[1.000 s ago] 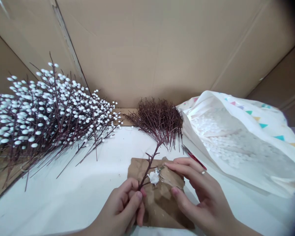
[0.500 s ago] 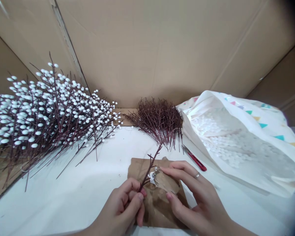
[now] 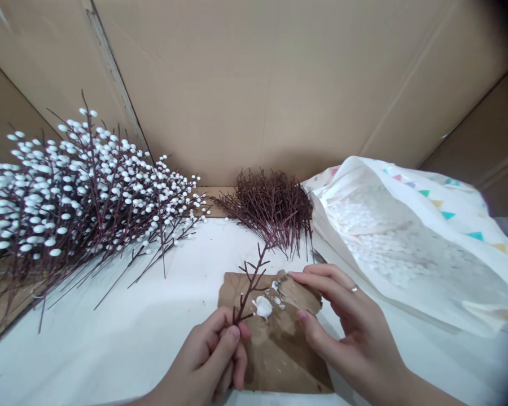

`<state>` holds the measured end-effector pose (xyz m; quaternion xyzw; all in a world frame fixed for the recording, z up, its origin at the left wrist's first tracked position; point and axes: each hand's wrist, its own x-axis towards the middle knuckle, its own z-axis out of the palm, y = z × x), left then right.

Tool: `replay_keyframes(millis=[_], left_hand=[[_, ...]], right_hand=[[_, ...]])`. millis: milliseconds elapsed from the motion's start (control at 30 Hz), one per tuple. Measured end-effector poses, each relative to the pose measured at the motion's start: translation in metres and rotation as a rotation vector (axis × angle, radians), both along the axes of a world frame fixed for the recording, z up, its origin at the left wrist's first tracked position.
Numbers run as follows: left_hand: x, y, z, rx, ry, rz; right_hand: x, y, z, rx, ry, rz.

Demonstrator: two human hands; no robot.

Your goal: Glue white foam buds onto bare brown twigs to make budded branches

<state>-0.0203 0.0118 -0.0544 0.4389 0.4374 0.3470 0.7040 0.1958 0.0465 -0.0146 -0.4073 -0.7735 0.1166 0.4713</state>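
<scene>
Between thumb and fingers, my left hand (image 3: pixel 218 349) pinches a bare dark-brown artificial twig (image 3: pixel 250 282) with short side shoots. Its top leans away over the table, and a couple of shoot tips look white. A torn brown cardboard scrap (image 3: pixel 298 292), smeared white along its left edge, is gripped by the fingertips and thumb of my right hand (image 3: pixel 342 310). Both hands are over a flat brown cardboard sheet (image 3: pixel 288 366). On that sheet lies a thick white glue-like blob (image 3: pixel 263 307), just right of the twig's lower part, with smaller dabs near it.
Twigs with white berries (image 3: pixel 97 180) are heaped at left. Bare brown twigs (image 3: pixel 275 208) are piled at back centre. An open white bag (image 3: pixel 461 276) holding many small white pieces lies at right. A cutter's blade (image 3: pixel 319 256) shows behind my right hand. Cardboard walls (image 3: pixel 254 84) stand behind.
My right hand has moved right and slightly up with the scrap, uncovering the white blob. The twig has shifted slightly left and turned, its side shoots more spread to view.
</scene>
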Motion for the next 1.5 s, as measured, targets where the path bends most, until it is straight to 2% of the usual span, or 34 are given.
replay_keyframes(millis=[500,733,900,1333,1500], left_hand=[[0.0023,0.0005,0.0056,-0.012,0.015,0.017],[0.0016,0.0009,0.0030,-0.009,0.019,0.009],[0.0014,0.0015,0.0039,-0.005,0.032,0.016],[0.0007,0.0010,0.0039,-0.011,0.003,0.007],[0.0029,0.0038,0.0064,-0.060,-0.034,0.019]], right_hand=[[-0.0018,0.0001,-0.0026,0.028,-0.033,-0.004],[0.0007,-0.0002,-0.0057,0.160,-0.100,-0.003],[-0.0008,-0.0010,-0.0037,0.190,-0.101,-0.001],[0.0006,-0.0019,-0.0064,0.177,-0.113,-0.004],[0.0035,-0.0020,-0.0058,0.098,-0.100,-0.015]])
